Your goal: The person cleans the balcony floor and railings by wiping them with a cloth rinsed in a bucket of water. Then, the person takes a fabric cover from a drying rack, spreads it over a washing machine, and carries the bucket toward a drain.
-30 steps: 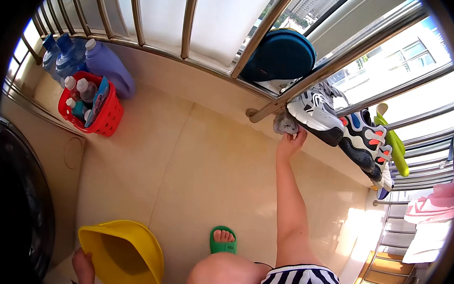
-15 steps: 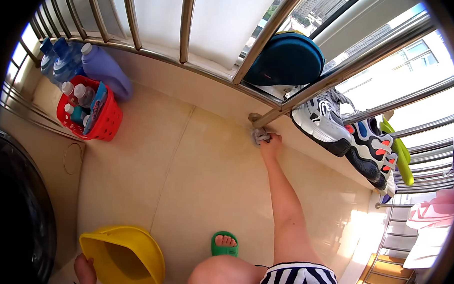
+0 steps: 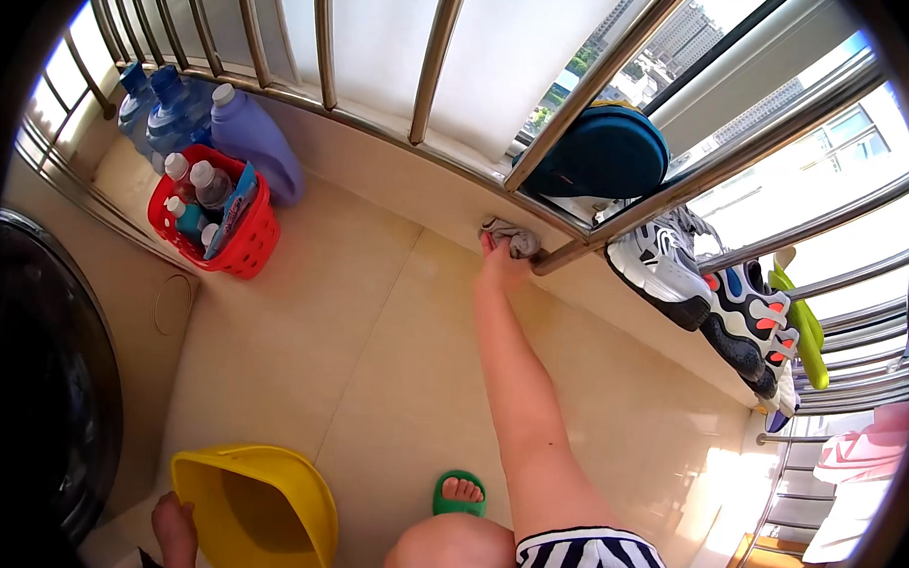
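A crumpled grey cloth [image 3: 522, 243] is bunched in my right hand [image 3: 501, 264], which presses it against the low wall, just left of the metal railing post's foot [image 3: 558, 256]. My right arm stretches forward over the tiled floor. At the lower left, my left hand [image 3: 174, 535] grips the rim of a yellow basin [image 3: 316, 515]. The basin is tipped, its hollow side towards me. Its fingers are partly hidden at the rim.
A red basket [image 3: 254, 239] of bottles stands by a purple jug [image 3: 254, 142] and blue water bottles [image 3: 176, 109]. Sneakers [image 3: 660, 266] rest between rails at right. A round black door [image 3: 45, 390] is at left; my green slipper [image 3: 459, 507] stands below.
My right hand has carried the cloth from around the post's foot to the wall on its left. The view has shifted slightly. My left hand stays on the basin.
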A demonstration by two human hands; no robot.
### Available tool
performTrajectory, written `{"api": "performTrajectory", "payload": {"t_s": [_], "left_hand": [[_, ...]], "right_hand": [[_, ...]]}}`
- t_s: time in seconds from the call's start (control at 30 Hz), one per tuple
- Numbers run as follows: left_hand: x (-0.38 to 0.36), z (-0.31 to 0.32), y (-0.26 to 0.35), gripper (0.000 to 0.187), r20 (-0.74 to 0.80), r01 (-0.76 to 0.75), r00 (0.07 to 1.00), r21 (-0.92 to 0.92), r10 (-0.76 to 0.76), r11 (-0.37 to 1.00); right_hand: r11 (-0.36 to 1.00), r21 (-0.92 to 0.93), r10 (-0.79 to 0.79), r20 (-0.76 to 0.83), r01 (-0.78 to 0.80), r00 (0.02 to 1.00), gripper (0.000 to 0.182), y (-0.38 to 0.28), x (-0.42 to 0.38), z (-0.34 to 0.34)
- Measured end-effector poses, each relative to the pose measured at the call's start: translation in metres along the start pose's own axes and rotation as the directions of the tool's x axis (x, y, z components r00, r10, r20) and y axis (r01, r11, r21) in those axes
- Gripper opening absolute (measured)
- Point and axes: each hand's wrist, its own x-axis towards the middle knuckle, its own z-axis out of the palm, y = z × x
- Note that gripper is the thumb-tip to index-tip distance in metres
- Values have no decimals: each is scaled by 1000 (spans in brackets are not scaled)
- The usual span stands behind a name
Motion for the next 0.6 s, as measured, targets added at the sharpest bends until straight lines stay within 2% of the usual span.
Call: {"api": "performTrajectory", "payload": {"t_s": [0.07,0.1,0.17,0.2,0.27,0.3,0.37,0.4,0.47,0.5,0.57,0.6], "left_hand": [[0,-2,0,16,-1,14,1000,23,-14,1000],[0,-5,2,16,4,5,1000,42,-6,999],[1,-5,7,16,12,1,1000,52,-1,999],[1,-4,9,16,-2,17,1000,44,-17,999],[1,0,10,16,-16,33,999,36,-33,999],[-4,3,4,16,-12,16,1000,40,-16,999],[-8,1,2,16,-14,10,1000,40,-9,999],[-7,-7,12,17,-3,16,1000,58,-16,998],[-11,-11,13,17,5,34,999,76,-35,996],[-12,-10,9,18,2,-4,1000,48,4,999],[-11,-3,6,18,5,-33,999,23,33,999],[-9,-1,8,18,7,-16,1000,57,16,998]], "right_hand": [[981,56,195,-253,-187,948,34,17,7,-1],[979,57,202,-245,-194,948,34,18,4,4],[993,75,97,-158,-86,983,35,14,2,17],[994,72,98,-151,-87,984,35,6,-7,17],[947,249,-144,-233,202,962,33,-20,-26,6],[953,238,-135,-225,189,965,33,-21,-21,2],[993,-89,-81,-88,73,993,30,-14,-6,2],[994,-89,-78,-76,71,994,30,-2,-1,7],[997,-9,72,-134,-74,988,29,26,3,15],[997,-10,79,-125,-81,989,29,30,-1,20],[980,69,195,-157,-187,968,29,42,-4,30],[977,105,197,-112,-186,974,28,51,-8,42]]}}
